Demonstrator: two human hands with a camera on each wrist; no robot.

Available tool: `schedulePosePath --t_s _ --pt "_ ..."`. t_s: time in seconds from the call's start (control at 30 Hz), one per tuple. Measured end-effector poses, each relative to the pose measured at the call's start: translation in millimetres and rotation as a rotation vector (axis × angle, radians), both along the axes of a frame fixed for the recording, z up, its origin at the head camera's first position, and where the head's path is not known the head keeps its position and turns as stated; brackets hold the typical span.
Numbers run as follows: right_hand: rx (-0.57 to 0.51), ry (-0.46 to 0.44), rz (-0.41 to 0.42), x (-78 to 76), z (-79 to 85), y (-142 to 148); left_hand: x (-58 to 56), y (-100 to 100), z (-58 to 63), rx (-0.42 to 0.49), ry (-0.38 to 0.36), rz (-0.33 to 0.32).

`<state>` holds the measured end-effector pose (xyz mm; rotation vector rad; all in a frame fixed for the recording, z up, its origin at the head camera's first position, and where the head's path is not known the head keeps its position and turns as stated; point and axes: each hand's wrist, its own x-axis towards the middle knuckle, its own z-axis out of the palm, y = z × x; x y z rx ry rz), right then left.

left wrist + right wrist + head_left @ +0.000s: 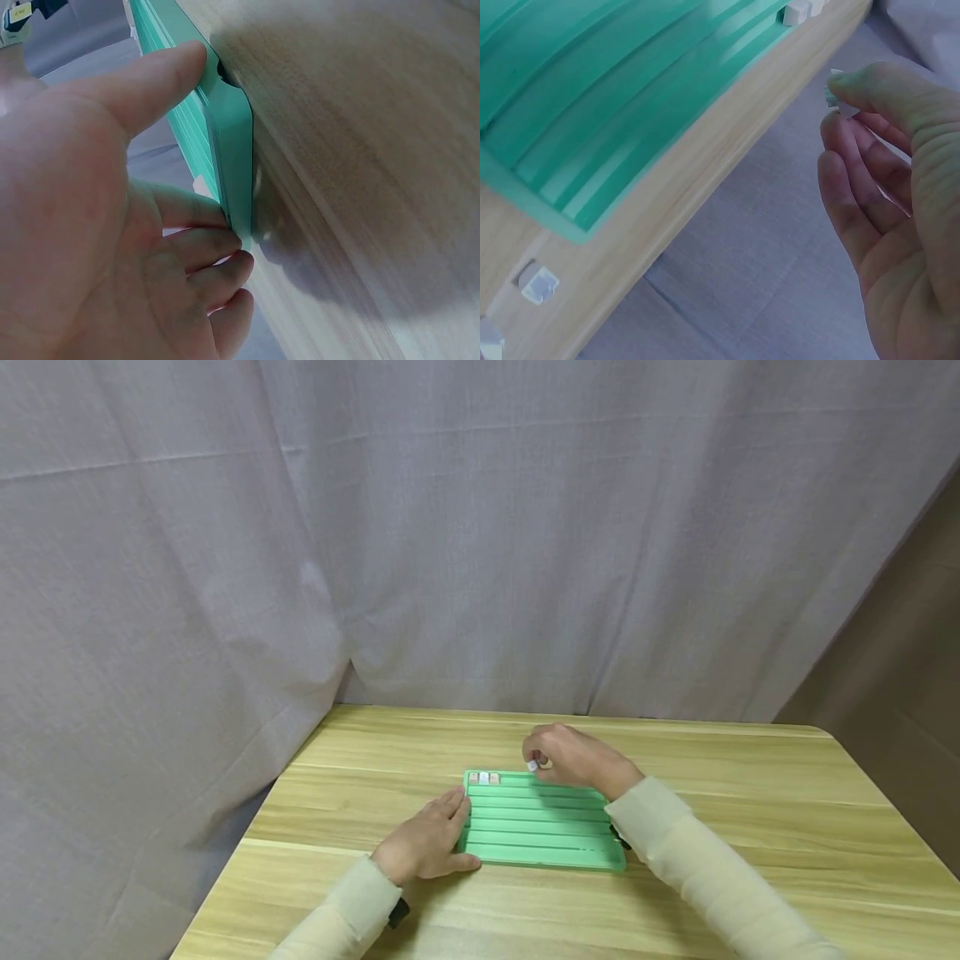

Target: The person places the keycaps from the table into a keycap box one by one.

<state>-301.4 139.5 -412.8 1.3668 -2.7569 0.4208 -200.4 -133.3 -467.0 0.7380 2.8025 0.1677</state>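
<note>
A shallow green tray [536, 827] with long parallel ridges lies flat on the table. Three small keycaps [483, 778], beige and white, sit side by side in its far left corner. My left hand [429, 839] rests against the tray's left side, fingers along that edge and thumb by the near corner; the left wrist view shows these fingers touching the green rim [236, 150]. Above the tray's far edge, my right hand [573, 756] pinches a small white keycap [847, 107] between thumb and fingertips. Its underside or legend cannot be made out.
Two loose white keycaps [538, 283] lie on the wooden table beside the tray in the right wrist view, hidden from the head view by the right arm. A grey curtain [480, 568] hangs behind the table's far edge.
</note>
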Motion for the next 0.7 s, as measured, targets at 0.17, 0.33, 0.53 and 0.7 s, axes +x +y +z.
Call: schedulePosePath --t_s 0.17,0.33,0.53,0.7 --pt "-0.009 -0.025 0.012 -1.7 -5.8 -7 0.5 -1 -0.3 0.002 0.006 -0.002" --pt "-0.006 -0.050 -0.011 -2.1 -10.0 -13 0.8 -1 0.4 -0.001 0.013 0.002" --pt "-0.022 -0.044 -0.028 -6.0 -16.4 -19 0.5 -1 0.1 -0.002 0.007 -0.001" --pt "-0.012 -0.044 -0.037 -9.6 -23.9 -26 0.1 -1 -1.5 -0.003 0.007 -0.006"
